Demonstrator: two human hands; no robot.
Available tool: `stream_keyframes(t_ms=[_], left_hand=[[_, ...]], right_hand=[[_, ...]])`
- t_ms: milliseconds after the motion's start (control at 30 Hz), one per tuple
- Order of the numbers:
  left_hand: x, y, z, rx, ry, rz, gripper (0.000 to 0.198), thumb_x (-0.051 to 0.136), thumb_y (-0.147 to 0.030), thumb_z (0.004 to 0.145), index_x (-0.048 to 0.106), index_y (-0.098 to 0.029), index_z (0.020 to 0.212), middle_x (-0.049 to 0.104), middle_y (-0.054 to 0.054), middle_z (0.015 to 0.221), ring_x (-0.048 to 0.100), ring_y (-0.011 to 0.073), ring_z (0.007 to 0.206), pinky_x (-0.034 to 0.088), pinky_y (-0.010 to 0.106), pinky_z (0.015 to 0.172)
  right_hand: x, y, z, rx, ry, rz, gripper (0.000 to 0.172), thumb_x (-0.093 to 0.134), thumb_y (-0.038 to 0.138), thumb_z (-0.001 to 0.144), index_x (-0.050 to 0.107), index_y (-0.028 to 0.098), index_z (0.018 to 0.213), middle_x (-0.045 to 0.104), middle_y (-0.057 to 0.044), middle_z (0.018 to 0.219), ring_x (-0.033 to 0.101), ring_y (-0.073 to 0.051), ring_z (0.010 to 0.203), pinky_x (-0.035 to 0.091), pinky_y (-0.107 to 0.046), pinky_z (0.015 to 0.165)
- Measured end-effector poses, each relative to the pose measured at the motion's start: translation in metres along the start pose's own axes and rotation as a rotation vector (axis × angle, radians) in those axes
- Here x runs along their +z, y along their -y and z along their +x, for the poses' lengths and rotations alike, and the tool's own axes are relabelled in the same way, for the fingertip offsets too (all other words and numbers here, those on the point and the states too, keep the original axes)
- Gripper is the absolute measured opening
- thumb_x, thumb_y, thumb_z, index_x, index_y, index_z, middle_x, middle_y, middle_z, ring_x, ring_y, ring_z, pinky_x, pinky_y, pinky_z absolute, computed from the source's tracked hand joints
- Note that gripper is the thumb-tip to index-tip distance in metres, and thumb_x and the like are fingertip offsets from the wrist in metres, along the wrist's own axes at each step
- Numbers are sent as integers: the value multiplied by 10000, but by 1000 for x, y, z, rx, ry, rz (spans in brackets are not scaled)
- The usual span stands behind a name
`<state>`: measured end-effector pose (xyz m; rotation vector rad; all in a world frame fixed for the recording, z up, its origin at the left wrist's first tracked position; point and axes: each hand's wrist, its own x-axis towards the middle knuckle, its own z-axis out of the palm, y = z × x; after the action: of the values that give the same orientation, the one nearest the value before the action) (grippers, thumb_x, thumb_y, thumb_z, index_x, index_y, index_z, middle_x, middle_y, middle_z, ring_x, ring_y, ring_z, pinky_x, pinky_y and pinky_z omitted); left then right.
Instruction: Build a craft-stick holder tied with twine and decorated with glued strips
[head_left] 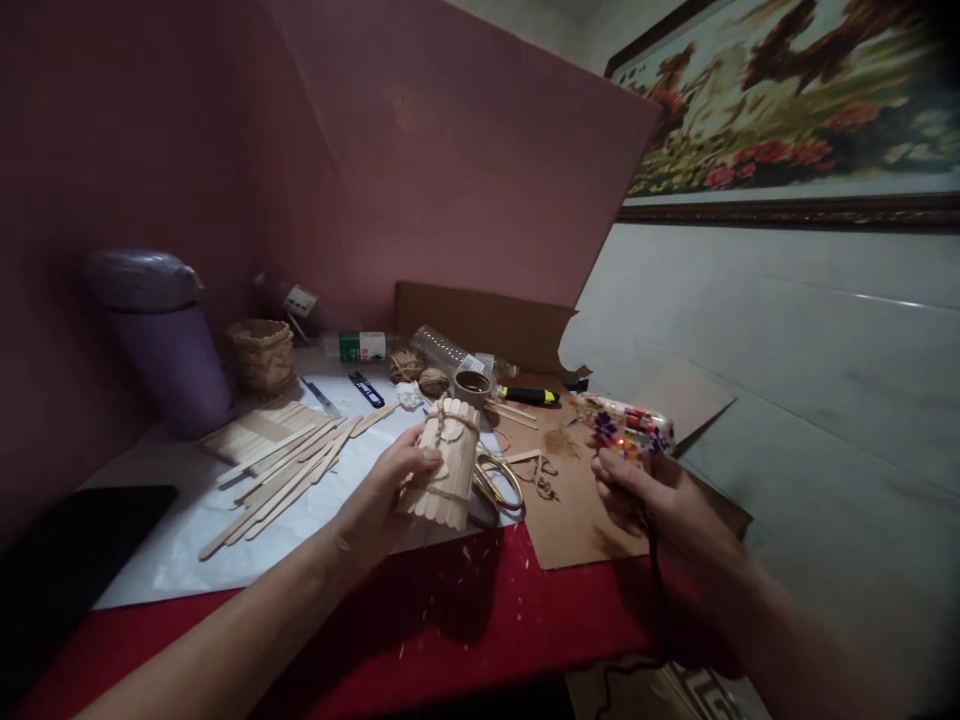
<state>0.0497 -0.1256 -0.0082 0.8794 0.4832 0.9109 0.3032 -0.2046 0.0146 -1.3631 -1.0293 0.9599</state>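
My left hand [401,475] is closed round a small cup-shaped piece made of upright craft sticks [442,475], with twine bands near its top and bottom. In my right hand [637,490] is a flower-patterned glue gun [630,425] with a small red light and a dark cord hanging down. The gun is over the brown cardboard, apart from the stick piece. Scissors with gold handles [499,485] lie just right of the stick piece, partly behind it. Loose twine bits [546,478] are on the cardboard between my hands.
Craft sticks [289,475] spread over white paper at left, near a woven basket [260,357] and purple container [169,350]. Behind are twine balls [407,365], a tape roll [472,384], clear bottles [442,348] and a yellow-black cutter [529,396].
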Motion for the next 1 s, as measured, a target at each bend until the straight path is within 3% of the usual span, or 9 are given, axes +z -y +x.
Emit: stream_keyframes(t_ms=[167,267,533,733,1000], left_hand=[[6,2,-2,2,-48,98,506,577,-224,719,496,-174,1216,627,100,1009,617,215,807,507,304,650],[8,3,-3,1,-52,110,516,580,-206,710,491,-172,1217,625,89,961,605,197,759,503,318,668],[8,5,-1,-1,-115,113,509,609,-235,698,499,-179,1192,616,60,901,595,178,696,504,336,678],[8,6,-1,-17,-104,39,550,632,-244,664,490,-168,1190,615,54,854,586,183,701,496,326,663],[8,7,-1,-22,-88,29,531,610,-247,679,485,-159,1188,628,70,900,595,198,754,494,333,685]], right_hand=[[29,12,-34,166,396,-60,428,671,554,723,484,172,673,421,45,526,338,-41,393,253,-181,353],[40,15,-41,213,513,-88,442,647,575,735,450,188,649,371,72,464,300,-35,353,228,-177,325],[53,22,-37,226,583,-144,431,595,570,785,426,200,642,361,80,403,275,-36,327,175,-172,303],[55,24,-37,245,621,-153,400,590,559,797,449,189,736,348,101,401,267,-32,320,179,-153,295],[53,25,-35,300,606,-199,413,589,551,809,408,191,721,374,100,414,296,-23,334,189,-143,318]])
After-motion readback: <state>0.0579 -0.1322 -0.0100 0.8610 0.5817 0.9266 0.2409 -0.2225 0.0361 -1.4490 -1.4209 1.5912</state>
